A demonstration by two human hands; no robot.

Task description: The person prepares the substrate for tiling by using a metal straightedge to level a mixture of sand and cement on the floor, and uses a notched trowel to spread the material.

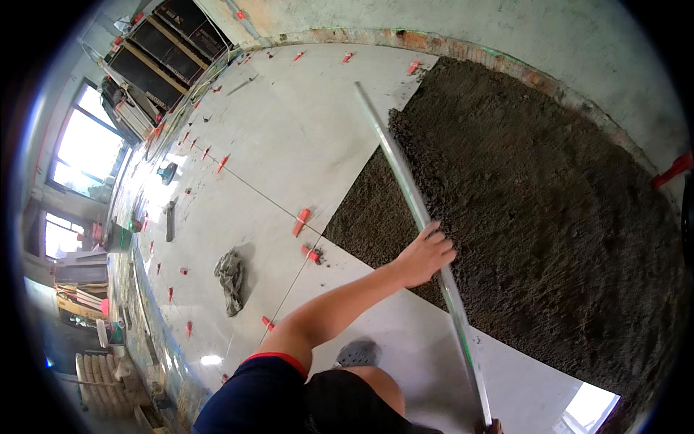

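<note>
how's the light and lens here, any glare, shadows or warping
Head view: the upper window is blown out, with bright glare patches on the pale tiles; head view: a soft shadow lies right of the crumpled cloth; head view: fisheye distortion makes the metal bar look bowed, and the picture's corners go black.

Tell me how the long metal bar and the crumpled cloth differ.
The metal bar is long and narrow; the cloth is a short, bunched heap. The bar looks smooth and shiny, the cloth dull and wrinkled. The bar is gripped by the left hand; the cloth lies untouched on the pale tiles. Both look greyish.
</note>
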